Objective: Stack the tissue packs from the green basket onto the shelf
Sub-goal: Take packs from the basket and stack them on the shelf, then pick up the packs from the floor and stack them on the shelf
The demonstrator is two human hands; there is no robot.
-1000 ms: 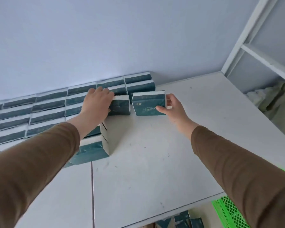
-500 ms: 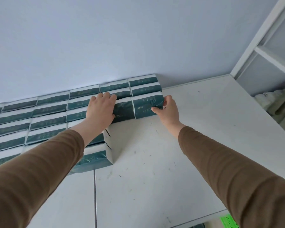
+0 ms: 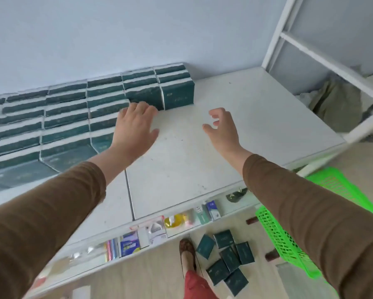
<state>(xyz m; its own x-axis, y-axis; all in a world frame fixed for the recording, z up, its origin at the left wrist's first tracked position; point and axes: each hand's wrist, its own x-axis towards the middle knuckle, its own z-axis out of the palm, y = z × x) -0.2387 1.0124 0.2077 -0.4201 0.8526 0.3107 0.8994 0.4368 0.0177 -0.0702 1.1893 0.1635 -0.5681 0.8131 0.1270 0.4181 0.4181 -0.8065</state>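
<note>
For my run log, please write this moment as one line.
left hand: open, empty | right hand: open, empty | dark green tissue packs: on white shelf

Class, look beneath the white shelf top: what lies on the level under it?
Under the shelf top, a lower ledge shows small packaged goods along its front. Anything further back is covered by the top.

Brown long sleeves on both arms, bare hands; red trouser leg, patterned brown shoe near bottom.
</note>
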